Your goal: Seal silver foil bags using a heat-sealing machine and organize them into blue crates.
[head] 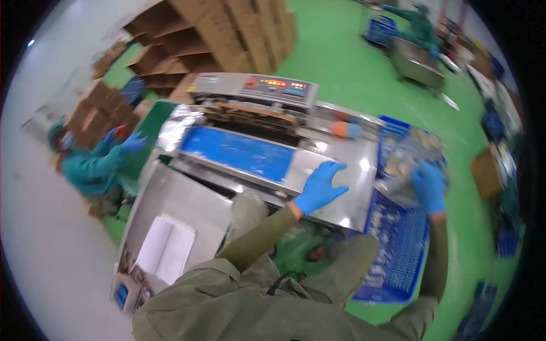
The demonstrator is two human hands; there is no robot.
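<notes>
My left hand point(320, 188), in a blue glove, is held above the steel worktop point(356, 170) with thumb and fingers apart and nothing between them. At the right, my gloved right hand point(428, 187) is blurred, its fingers curled on the edge of a clear plastic bag point(399, 194) with pale pieces in it. The bag lies over a blue plastic crate point(394, 123). To the left of the worktop runs the blue conveyor belt point(239, 151) of a band sealing machine point(256, 89) with lit displays.
An orange and blue object point(344, 129) sits on the worktop. Below the bag is another blue crate point(396, 255). An open notebook point(166, 249) lies on a steel table point(187, 192). Silver bags point(177, 128) rest by a green bin point(147, 147), near a co-worker point(94, 166). Cardboard boxes point(239, 34) stand behind.
</notes>
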